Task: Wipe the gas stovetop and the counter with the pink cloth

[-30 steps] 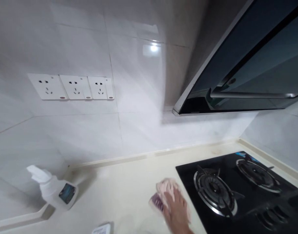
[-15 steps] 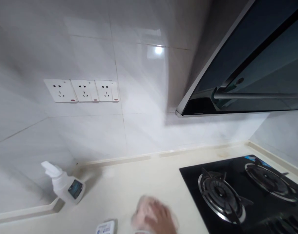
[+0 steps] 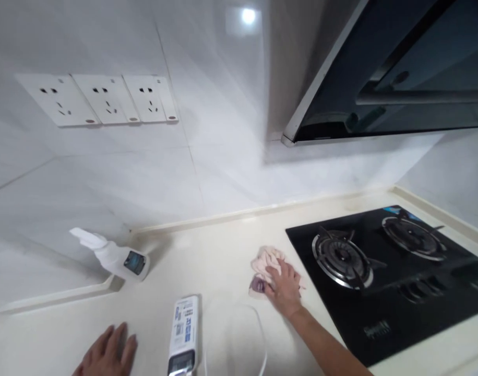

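Cloth point(image 3: 265, 258) in hand beside the hob point(image 3: 380, 271)

Left: bottle point(image 3: 123, 259), white, spray top, dark label, leaning away from upright as I see it, in the corner of the worktop point(image 3: 211, 261). No hand on it. Sockets point(image 3: 98, 99) on the wall above, nothing plugged in.

Left hand point(image 3: 108, 355): low, nearer me than the bottle, partly out of sight. Grip loose, fingers slightly parted and pointing forward, holding nothing that I can see. Looks rested on the worktop; cannot be sure of contact under the palm.

Next along: pack point(image 3: 184, 329), white with blue print and a dark end, lying just right of the left hand, apart from it. Pale loop point(image 3: 258, 321) right of that, perhaps a cord; too faint to settle.

Then the cloth: pink, rumpled, a purple patch on its near left part, flat on the worktop between pack and hob. Right hand point(image 3: 285, 287) over it. Grip holds the cloth from above, fingers bent into the folds, thumb by the purple patch.

Progress, my judgement: cloth work under way, not finished, as the hand is on the cloth. How much worktop has been gone over, and how much is left, I cannot tell.
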`<state>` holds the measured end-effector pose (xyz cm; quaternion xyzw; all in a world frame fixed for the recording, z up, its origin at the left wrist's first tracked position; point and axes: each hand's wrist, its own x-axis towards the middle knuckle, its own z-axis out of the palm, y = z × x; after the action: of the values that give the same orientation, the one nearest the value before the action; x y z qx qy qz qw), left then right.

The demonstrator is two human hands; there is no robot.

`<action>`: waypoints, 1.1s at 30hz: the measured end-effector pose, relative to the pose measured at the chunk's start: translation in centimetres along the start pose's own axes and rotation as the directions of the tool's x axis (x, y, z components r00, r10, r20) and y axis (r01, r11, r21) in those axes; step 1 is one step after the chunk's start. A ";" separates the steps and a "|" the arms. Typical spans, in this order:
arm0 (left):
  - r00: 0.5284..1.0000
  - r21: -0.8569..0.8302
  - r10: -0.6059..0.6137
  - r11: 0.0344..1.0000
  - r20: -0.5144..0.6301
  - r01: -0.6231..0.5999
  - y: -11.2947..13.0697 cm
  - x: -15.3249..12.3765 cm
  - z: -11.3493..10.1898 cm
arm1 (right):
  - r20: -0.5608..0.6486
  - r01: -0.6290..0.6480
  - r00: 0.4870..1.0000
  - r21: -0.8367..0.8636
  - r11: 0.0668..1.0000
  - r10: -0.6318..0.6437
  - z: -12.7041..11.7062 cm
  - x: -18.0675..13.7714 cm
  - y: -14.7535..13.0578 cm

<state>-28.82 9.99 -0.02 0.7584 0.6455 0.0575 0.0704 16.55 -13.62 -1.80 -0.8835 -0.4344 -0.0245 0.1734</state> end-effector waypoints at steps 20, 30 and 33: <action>0.998 -0.046 0.065 0.997 0.018 -0.065 2.8 -1.9 -1.5 | -0.110 -0.045 0.993 -0.143 0.989 0.029 -5.7 -18.0 8.7; 0.996 -0.057 0.083 0.995 -0.018 -0.084 3.0 -2.4 -1.5 | 0.116 0.205 0.971 0.054 0.977 -0.210 -2.3 -27.9 -6.5; 0.996 -0.065 0.090 0.994 -0.023 -0.091 2.8 -2.5 -1.5 | 0.228 0.433 0.847 0.227 0.872 -0.480 -1.3 -26.3 -12.2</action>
<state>-26.77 7.16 1.94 0.7836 0.6088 0.0893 0.0863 -9.16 -27.17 -2.22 -0.7311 -0.6529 0.0952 0.1736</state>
